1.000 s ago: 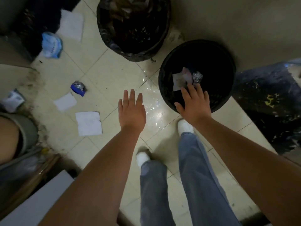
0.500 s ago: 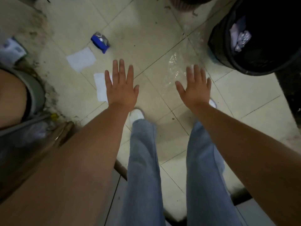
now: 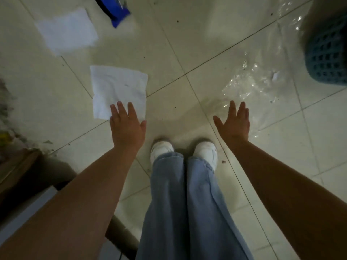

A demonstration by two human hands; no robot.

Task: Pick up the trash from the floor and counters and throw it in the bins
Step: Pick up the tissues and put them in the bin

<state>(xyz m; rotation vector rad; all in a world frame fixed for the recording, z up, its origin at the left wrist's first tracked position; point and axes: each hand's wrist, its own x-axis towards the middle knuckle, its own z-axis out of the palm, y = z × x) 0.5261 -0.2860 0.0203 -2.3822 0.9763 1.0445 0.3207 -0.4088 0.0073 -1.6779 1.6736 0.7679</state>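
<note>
My left hand (image 3: 126, 126) is open, fingers spread, over the lower edge of a white paper napkin (image 3: 116, 87) lying flat on the tiled floor. My right hand (image 3: 233, 122) is open too and holds nothing; it hovers at the near edge of a clear plastic sheet (image 3: 262, 87) spread on the floor. A second white napkin (image 3: 67, 32) lies farther away at the upper left. A blue snack wrapper (image 3: 116, 10) lies at the top edge. Only the dark latticed side of a bin (image 3: 326, 59) shows at the upper right.
My legs in light blue jeans and white shoes (image 3: 184, 151) stand between my arms. A brown cabinet edge (image 3: 22, 166) and dirt along the wall sit at the left. A grey-white surface (image 3: 24, 212) lies at the lower left.
My right hand let paper go into the black bin and drew back. The view dropped closer to the floor; both open hands now hang lower, the left over the napkin.
</note>
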